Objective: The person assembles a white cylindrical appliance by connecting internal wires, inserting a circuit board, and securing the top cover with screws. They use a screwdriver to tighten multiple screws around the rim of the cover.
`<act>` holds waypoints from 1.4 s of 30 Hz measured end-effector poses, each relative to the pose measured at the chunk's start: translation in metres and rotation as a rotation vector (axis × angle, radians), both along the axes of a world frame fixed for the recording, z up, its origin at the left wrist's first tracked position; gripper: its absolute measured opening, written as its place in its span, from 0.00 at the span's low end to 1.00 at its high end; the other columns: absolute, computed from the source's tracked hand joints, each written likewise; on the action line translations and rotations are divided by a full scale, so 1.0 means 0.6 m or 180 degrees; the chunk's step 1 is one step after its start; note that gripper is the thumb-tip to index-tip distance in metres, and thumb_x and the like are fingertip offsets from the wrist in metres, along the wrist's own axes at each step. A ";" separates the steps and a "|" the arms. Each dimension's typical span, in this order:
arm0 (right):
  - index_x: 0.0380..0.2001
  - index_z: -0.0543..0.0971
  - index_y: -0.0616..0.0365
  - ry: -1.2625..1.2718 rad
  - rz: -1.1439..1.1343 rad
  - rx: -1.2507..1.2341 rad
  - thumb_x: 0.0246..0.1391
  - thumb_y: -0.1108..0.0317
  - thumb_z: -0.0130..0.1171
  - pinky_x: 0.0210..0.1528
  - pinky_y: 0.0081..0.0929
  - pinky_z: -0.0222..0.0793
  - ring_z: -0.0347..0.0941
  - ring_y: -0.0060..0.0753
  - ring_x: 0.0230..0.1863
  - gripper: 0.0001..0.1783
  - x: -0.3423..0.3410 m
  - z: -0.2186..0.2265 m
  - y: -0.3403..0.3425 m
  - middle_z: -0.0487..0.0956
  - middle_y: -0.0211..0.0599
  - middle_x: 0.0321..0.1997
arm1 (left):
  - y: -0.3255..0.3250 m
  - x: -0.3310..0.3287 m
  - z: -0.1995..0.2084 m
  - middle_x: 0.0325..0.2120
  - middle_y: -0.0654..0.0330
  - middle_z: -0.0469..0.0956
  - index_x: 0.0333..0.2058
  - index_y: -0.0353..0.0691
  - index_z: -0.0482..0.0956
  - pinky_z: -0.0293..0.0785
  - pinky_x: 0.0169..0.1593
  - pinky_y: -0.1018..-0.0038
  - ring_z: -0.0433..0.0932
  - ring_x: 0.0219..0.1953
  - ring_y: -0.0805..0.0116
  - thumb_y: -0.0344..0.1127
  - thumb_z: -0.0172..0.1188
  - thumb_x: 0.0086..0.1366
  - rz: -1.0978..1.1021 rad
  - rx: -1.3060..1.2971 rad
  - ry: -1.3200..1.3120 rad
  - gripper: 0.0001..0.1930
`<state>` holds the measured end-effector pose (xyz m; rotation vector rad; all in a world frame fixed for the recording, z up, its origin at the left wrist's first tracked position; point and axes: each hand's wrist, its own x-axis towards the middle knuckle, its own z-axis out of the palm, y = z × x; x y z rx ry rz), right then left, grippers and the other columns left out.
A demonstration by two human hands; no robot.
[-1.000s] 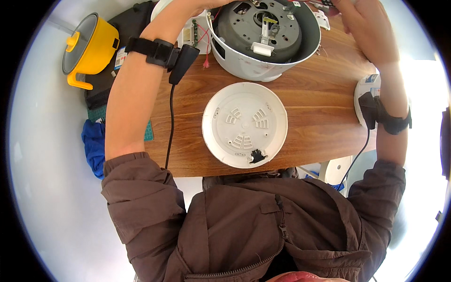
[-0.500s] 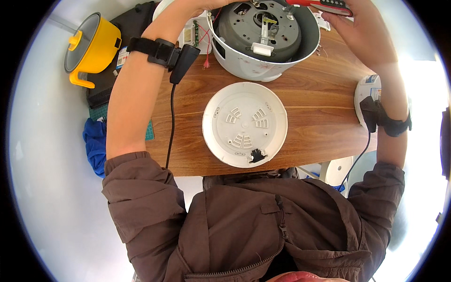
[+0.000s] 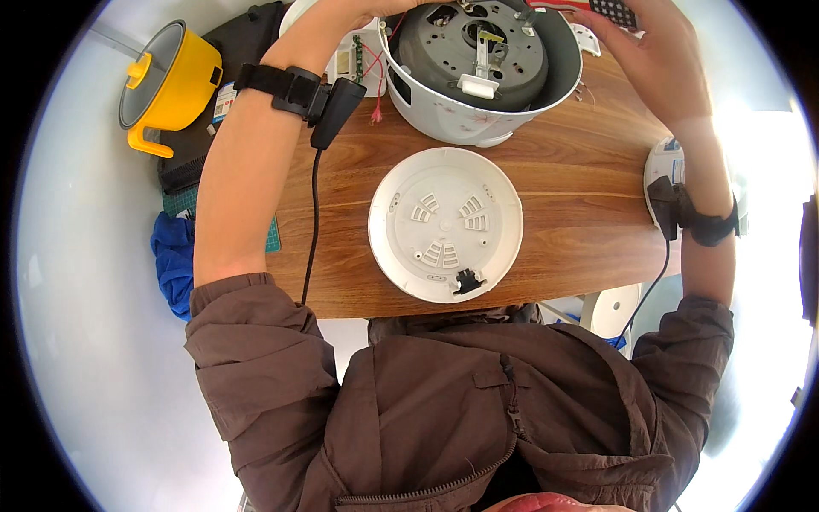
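Observation:
A rice-cooker-like shell (image 3: 465, 128), white with a faint flower print, stands upturned at the top of the view. Inside it sits a grey metal drum (image 3: 520, 72) with several holes and a white-ended bracket (image 3: 478, 85). My left hand (image 3: 380, 7) reaches to its upper left rim; the top edge of the picture cuts off most fingers. Above the right rim, my right hand (image 3: 653, 51) is closed on a red-handled tool (image 3: 612, 12) with a dark, chequered grip. The tool's working end is out of sight, so its exact kind cannot be told.
A round white vented cover (image 3: 444, 192) with a black fitting lies on the wooden table (image 3: 572, 222). A circuit board (image 3: 357, 60) with red wires is left of the shell. Further left are a yellow pot (image 3: 183, 85) and blue cloth (image 3: 173, 264). Cables hang from both wrist straps.
My right hand has turned the red-handled tool, which now sits slightly higher and shows its chequered grip. My right wrist has shifted slightly left; my left hand stays nearly in place.

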<state>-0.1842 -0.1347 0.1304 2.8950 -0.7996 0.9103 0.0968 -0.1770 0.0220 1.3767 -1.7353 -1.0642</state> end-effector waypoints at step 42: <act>0.54 0.73 0.61 -0.1258 -0.0368 0.0753 0.58 0.72 0.68 0.44 0.28 0.74 0.76 0.28 0.43 0.22 -0.012 -0.073 -0.009 0.79 0.37 0.42 | 0.011 -0.004 0.007 0.35 0.58 0.88 0.43 0.35 0.88 0.78 0.46 0.75 0.83 0.38 0.72 0.32 0.63 0.69 0.0051 -0.0050 -0.0121 0.10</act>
